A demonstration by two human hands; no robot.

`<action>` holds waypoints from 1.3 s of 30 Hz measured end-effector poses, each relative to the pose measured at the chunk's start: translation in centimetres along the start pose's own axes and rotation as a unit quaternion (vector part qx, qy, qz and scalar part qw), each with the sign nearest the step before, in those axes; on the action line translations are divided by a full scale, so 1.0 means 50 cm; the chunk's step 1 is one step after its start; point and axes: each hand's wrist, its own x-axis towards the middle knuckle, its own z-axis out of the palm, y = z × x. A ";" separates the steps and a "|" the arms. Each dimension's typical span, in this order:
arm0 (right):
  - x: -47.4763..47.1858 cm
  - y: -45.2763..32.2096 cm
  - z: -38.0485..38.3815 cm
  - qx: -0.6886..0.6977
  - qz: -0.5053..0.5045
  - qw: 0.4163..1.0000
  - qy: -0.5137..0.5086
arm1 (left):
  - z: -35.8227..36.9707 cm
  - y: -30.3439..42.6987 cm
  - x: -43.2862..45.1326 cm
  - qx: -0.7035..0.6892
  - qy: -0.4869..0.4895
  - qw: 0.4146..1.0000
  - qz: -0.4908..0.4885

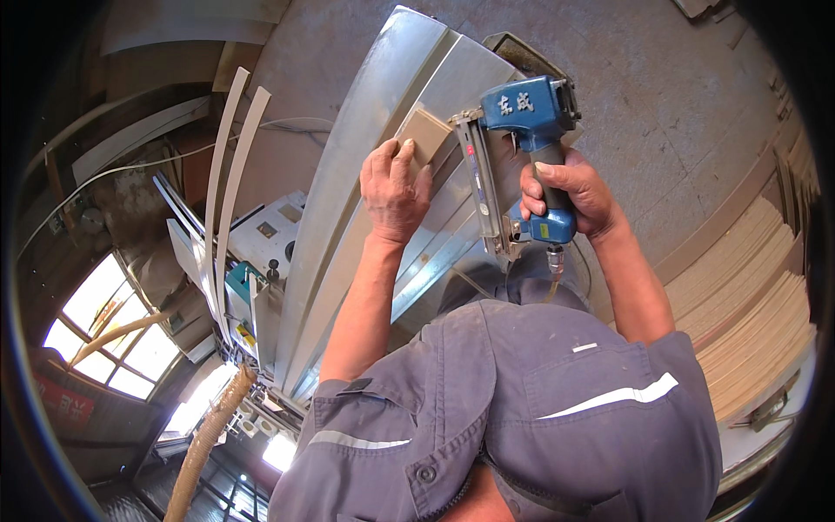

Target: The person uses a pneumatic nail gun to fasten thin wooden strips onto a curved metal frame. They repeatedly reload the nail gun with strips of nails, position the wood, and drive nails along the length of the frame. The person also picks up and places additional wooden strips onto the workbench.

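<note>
My left hand (396, 190) lies over a flat tan wood piece (427, 136), fingers on its top face and thumb at its side, holding it on a long metal machine bed (385, 85). A tan strip (336, 277) runs along the bed below that hand; whether the two are one piece, I cannot tell. My right hand (574, 189) grips the dark handle of a blue pneumatic nailer (518, 107). The nailer's nose is close to the wood piece's right edge; contact is unclear. From the nose, its slim magazine (481, 189) extends toward me. An air hose fitting (555, 261) joins the handle's base.
Stacked thin wood strips (750, 333) lie at the right. Two tall curved-looking strips (236, 147) stand at the left, near a white machine table (264, 235). A ribbed duct hose (212, 437) passes at lower left. A thin cable (137, 163) crosses the left side.
</note>
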 end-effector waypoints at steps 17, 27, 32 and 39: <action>0.018 -0.016 0.042 -0.087 -0.008 0.996 0.034 | 0.023 0.014 0.001 -0.014 0.074 0.997 -0.023; 0.037 -0.030 0.051 -0.092 0.027 0.995 0.033 | 0.051 -0.008 -0.012 -0.040 0.110 0.993 -0.030; 0.047 -0.046 0.053 -0.081 0.026 0.995 0.048 | 0.052 -0.013 -0.016 -0.052 0.110 0.992 -0.035; 0.056 -0.072 0.090 -0.188 0.077 0.979 0.036 | 0.047 -0.014 -0.018 -0.058 0.127 0.989 -0.039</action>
